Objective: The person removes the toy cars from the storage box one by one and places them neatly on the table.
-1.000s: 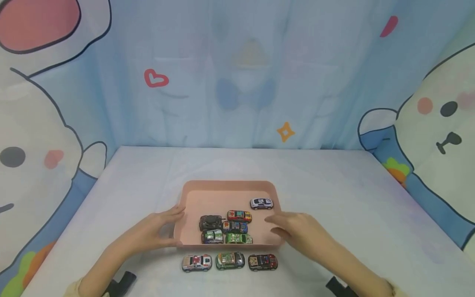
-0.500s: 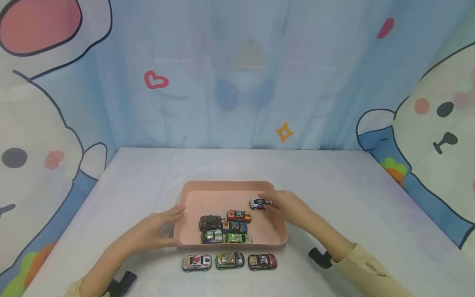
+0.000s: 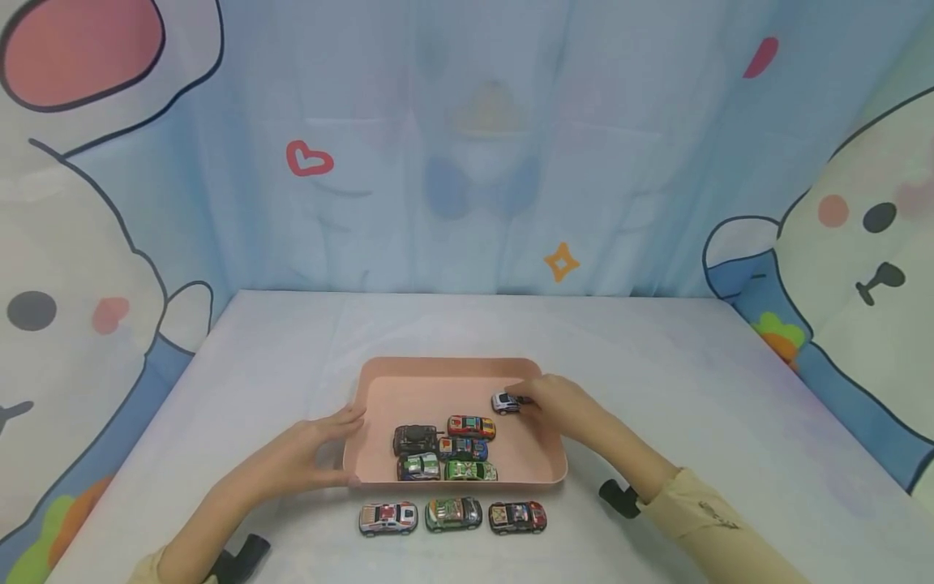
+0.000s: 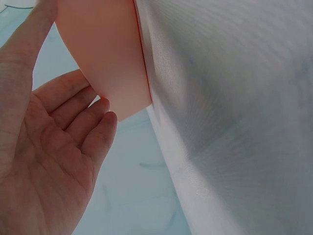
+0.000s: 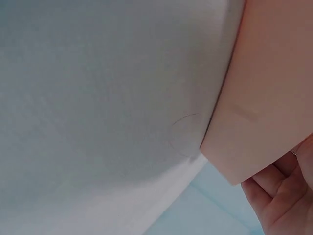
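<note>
The right hand (image 3: 565, 404) pinches a white toy car (image 3: 502, 403) inside the pink tray (image 3: 430, 368), near its right wall; the fingers cover the car's right part, and the right wrist view cuts off the hand; the visible end looks white with dark windows; the left hand (image 3: 310, 456), fingers spread, touches the tray's left edge.

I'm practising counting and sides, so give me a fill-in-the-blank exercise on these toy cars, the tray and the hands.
The hand pinching the white car is the person's ____ one.
Besides that car, the tray holds ____ cars.
The row outside the tray has ____ cars.
In the head view, the left hand is at the tray's ____ end.

Missing words: right; five; three; left.
</note>
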Demonstrator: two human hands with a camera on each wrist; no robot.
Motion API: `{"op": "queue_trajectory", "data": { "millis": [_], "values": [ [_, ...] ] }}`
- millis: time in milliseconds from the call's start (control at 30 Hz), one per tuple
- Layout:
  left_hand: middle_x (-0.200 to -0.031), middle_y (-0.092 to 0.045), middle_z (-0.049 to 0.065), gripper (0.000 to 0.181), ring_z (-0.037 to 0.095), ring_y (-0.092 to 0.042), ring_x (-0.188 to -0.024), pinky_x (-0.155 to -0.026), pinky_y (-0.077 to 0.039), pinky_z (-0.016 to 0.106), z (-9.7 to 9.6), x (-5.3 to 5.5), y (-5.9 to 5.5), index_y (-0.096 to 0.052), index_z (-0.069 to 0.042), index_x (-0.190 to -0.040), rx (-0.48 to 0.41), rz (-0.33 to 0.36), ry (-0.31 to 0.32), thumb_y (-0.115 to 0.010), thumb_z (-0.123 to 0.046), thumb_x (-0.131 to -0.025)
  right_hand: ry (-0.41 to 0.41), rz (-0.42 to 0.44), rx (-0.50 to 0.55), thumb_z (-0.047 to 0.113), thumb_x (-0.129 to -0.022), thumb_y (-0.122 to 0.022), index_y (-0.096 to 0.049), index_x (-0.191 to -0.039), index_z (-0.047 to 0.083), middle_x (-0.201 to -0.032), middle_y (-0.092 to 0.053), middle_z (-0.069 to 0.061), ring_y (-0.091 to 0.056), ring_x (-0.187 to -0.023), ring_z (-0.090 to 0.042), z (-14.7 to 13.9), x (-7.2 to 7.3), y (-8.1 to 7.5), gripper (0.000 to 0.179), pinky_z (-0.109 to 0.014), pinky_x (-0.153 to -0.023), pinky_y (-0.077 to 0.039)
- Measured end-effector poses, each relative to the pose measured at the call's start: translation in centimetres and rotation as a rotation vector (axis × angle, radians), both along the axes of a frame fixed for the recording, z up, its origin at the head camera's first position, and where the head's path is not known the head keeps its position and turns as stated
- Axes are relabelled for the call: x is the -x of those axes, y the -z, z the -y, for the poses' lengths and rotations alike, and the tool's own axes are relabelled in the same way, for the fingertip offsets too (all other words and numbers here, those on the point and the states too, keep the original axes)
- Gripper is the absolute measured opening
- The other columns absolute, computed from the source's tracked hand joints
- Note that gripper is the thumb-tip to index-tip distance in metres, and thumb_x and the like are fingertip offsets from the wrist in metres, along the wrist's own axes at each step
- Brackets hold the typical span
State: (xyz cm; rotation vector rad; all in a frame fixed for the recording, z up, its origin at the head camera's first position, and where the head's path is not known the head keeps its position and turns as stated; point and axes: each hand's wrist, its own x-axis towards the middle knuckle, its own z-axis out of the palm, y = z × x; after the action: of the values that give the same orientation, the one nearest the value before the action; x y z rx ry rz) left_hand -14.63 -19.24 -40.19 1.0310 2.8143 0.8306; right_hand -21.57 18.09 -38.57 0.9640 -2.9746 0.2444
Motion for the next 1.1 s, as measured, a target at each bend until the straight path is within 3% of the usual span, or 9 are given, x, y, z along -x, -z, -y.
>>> {"op": "queue_trajectory", "data": {
  "millis": [300,500,767,900,1100],
  "values": [
    [-0.144,-0.035,0.013,0.084,0.03,-0.035,-0.129,-0.103,-0.033,0.045,0.0,0.0,0.1,-0.051,0.004,-0.131,0.003,0.007,-0.002,-0.069,-0.055,-0.074,0.026,0.005,0.043,0.003,-0.078,-0.074,-0.072,-0.102,0.007,-0.097,-0.07,-0.004,-0.065,-0.091,-0.019,0.3,0.5,0.3,0.025,-0.032,-0.078,-0.054],
    [-0.144,-0.035,0.013,0.084,0.03,-0.035,-0.129,-0.103,-0.033,0.044,0.0,0.0,0.1,-0.051,0.004,-0.131,0.002,0.011,-0.004,-0.069,-0.055,-0.074,-0.014,0.024,0.052,-0.001,-0.076,-0.074,-0.073,-0.099,0.003,-0.092,-0.07,-0.005,-0.065,-0.083,-0.018,0.1,1.3,0.1,0.024,-0.03,-0.071,-0.055],
    [-0.144,-0.035,0.013,0.084,0.03,-0.035,-0.129,-0.103,-0.033,0.044,0.0,0.0,0.2,-0.05,0.004,-0.131,0.005,0.008,-0.005,-0.069,-0.055,-0.074,-0.081,0.112,0.031,0.001,-0.079,-0.072,-0.072,-0.101,0.001,-0.091,-0.069,-0.005,-0.065,-0.085,-0.018,0.1,2.4,-0.6,0.021,-0.028,-0.07,-0.055],
    [-0.144,-0.035,0.014,0.084,0.03,-0.034,-0.13,-0.103,-0.032,0.044,0.0,0.0,0.1,-0.05,0.005,-0.131,0.008,0.012,-0.004,-0.069,-0.055,-0.074,-0.075,0.148,0.046,0.001,-0.08,-0.072,-0.072,-0.101,0.002,-0.094,-0.069,-0.005,-0.065,-0.088,-0.018,0.1,2.6,-0.6,0.022,-0.029,-0.074,-0.055],
    [-0.144,-0.035,0.014,0.082,0.03,-0.034,-0.13,-0.104,-0.032,0.044,0.0,0.0,0.0,-0.05,0.005,-0.131,0.005,0.015,-0.003,-0.071,-0.052,-0.074,-0.064,0.155,0.094,0.001,-0.082,-0.07,-0.07,-0.103,-0.001,-0.095,-0.068,-0.008,-0.063,-0.083,-0.017,-0.1,2.6,-0.6,0.022,-0.028,-0.067,-0.054]
  ]
}}
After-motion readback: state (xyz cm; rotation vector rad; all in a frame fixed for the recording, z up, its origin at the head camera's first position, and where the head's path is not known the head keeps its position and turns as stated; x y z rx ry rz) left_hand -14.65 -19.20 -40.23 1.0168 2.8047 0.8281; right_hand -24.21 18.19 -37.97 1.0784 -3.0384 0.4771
